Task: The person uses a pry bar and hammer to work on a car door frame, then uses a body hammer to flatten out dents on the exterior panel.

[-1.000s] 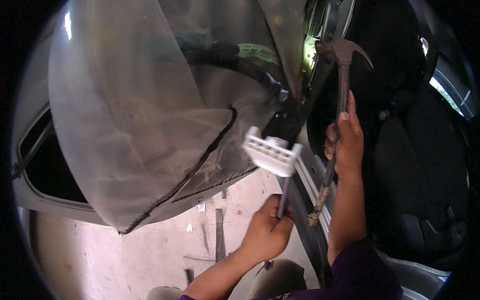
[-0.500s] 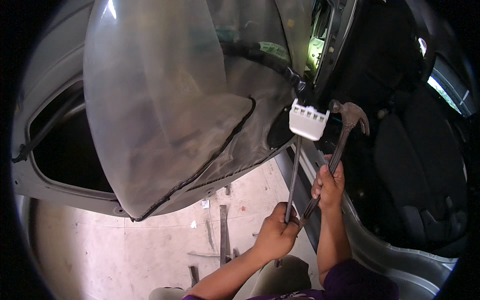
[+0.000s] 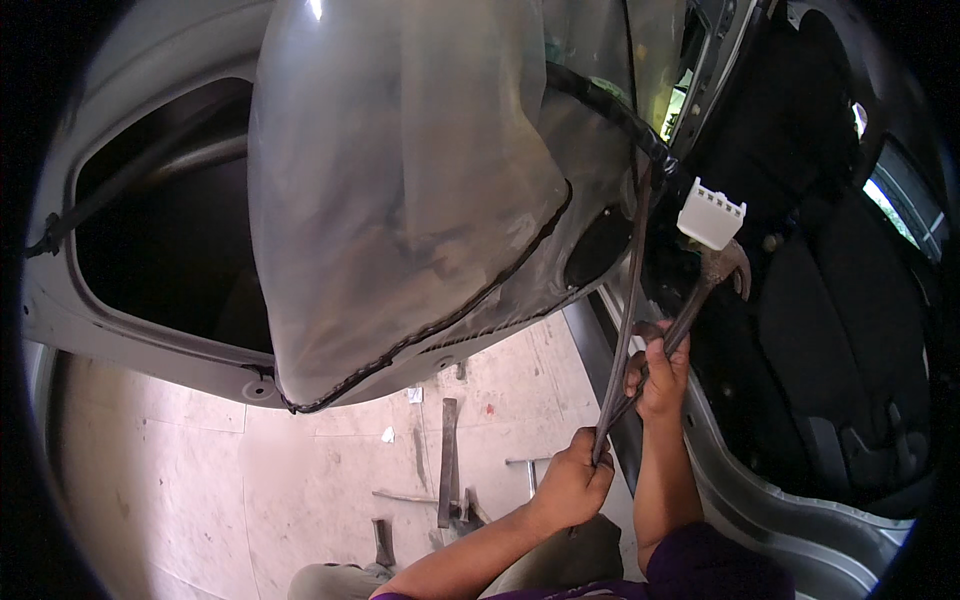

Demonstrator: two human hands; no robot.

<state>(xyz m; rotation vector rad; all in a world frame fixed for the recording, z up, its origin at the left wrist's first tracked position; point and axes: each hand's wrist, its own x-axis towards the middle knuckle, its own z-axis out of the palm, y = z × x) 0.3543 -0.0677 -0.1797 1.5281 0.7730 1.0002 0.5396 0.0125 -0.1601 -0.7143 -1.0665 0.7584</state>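
My left hand [image 3: 572,485] is closed round a long thin metal rod [image 3: 627,310]. The rod slants up to the door's hinge-side edge, where its tip lies close to the black wiring harness. My right hand [image 3: 660,378] grips a claw hammer [image 3: 684,318] by its handle, the head up. The handle's lower part crosses behind the rod near my left hand. A white plastic connector [image 3: 711,216] on the harness covers part of the hammer's head; I cannot tell whether they touch. Cloudy plastic sheeting [image 3: 400,200] with a black sealant edge covers the inside of the open car door [image 3: 170,345].
A dark car seat [image 3: 830,330] and the metal door sill [image 3: 760,500] are to the right. On the pale floor lie a flat metal bar [image 3: 448,460], a hammer-like tool [image 3: 415,496], a T-shaped tool [image 3: 531,475] and white scraps [image 3: 388,434].
The rod's upper end has gone from below the white connector to its left, higher along the door edge. The connector now overlaps the hammer's head. My view has shifted left.
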